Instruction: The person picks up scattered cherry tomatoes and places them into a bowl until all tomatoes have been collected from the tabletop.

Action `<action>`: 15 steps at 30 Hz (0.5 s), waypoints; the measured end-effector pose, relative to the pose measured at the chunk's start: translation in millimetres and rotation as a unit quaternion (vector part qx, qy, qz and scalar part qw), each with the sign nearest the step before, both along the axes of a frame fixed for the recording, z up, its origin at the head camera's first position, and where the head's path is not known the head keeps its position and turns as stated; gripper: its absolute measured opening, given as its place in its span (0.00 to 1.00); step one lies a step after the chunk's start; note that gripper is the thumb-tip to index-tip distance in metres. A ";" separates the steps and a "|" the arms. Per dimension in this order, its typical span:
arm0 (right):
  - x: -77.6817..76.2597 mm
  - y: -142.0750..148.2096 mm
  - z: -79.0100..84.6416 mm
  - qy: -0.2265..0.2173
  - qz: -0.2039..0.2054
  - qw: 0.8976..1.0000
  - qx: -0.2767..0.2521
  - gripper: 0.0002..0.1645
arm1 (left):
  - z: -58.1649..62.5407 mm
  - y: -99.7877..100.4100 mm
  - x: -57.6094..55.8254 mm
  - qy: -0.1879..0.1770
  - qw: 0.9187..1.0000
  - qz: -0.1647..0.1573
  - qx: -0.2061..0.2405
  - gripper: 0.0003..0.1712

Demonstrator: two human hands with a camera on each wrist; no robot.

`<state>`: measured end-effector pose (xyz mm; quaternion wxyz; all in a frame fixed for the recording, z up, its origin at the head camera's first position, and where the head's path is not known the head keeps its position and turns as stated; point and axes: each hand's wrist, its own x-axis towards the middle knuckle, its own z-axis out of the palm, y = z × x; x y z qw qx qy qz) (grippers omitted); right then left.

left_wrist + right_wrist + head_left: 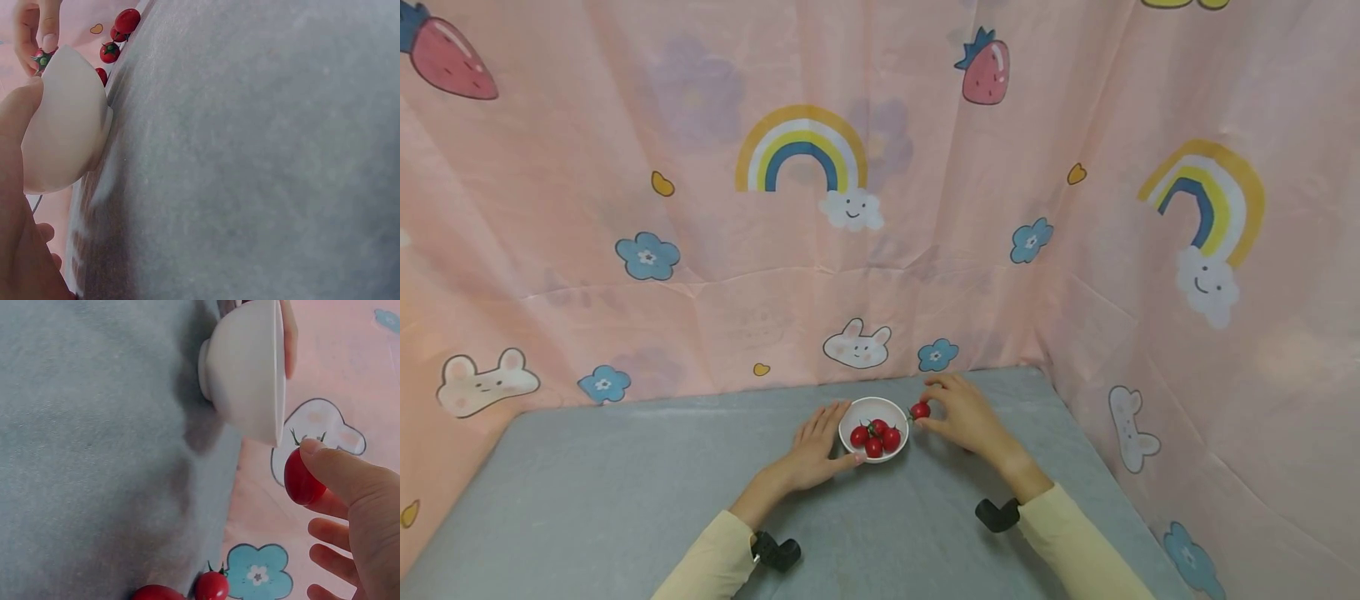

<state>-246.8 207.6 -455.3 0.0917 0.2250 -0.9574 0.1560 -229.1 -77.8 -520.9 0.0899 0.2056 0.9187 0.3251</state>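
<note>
A white bowl (854, 415) stands on the table with several red cherry tomatoes (891, 439) inside. My left hand (812, 454) grips it from the left, thumb at the near rim and fingers along the far side. To the right of the bowl, my right hand (966, 412) pinches one cherry tomato (304, 478) by thumb and fingertips, just beside the rim and with its green stem showing. Several loose cherry tomatoes (127, 21) lie on the table beyond the bowl in the left wrist view; in the head view my right hand mostly hides them.
Grey cloth covers the table (625, 500). A pink curtain (715, 333) printed with rainbows, rabbits and flowers hangs behind it and along the right side. Each wrist carries a black camera mount (997, 515) near the cream sleeve.
</note>
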 end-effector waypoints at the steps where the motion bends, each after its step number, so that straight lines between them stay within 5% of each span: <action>1: 0.0 -0.6 0.8 0.001 0.001 1.000 0.000 0.18 | 0.1 0.2 0.1 0.001 1.000 0.001 0.000 0.55; 15: -5.4 -27.8 3.5 0.010 0.025 1.000 0.015 0.20 | 1.3 1.8 0.3 0.001 1.000 0.003 -0.006 0.55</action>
